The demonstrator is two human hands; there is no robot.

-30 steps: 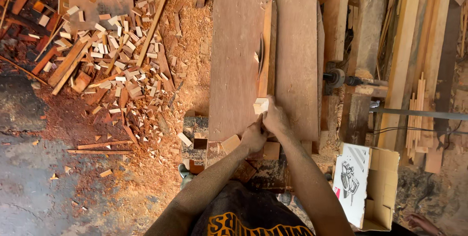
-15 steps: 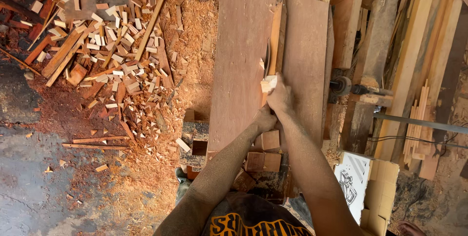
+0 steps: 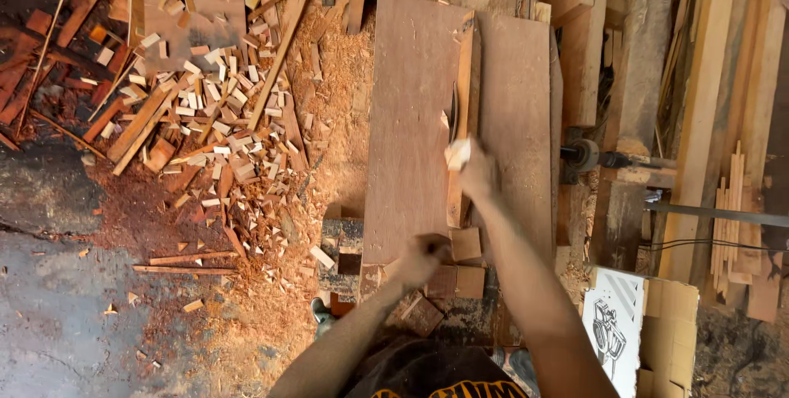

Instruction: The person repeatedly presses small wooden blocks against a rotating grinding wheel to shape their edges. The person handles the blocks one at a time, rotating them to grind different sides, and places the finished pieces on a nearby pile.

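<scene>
My right hand point(image 3: 482, 174) holds a small pale wood block point(image 3: 458, 154) against a long upright wooden strip point(image 3: 466, 94) on a brown board table point(image 3: 411, 118). A thin dark saw blade point(image 3: 453, 110) stands in the table just beyond the block. My left hand point(image 3: 421, 259) is blurred at the table's near edge, fingers curled, beside a few square wood blocks point(image 3: 466, 243). Whether it holds anything is unclear.
Sawdust and many short offcuts point(image 3: 205, 127) cover the floor to the left. Long planks point(image 3: 707, 102) and a bundle of thin sticks point(image 3: 731, 217) lie on the right. A cardboard box point(image 3: 649, 332) sits at lower right. A motor shaft point(image 3: 583, 154) juts from the table's right side.
My right hand has pushed the pale block forward along the strip toward the blade. My left hand has left the block and drawn back to the near edge.
</scene>
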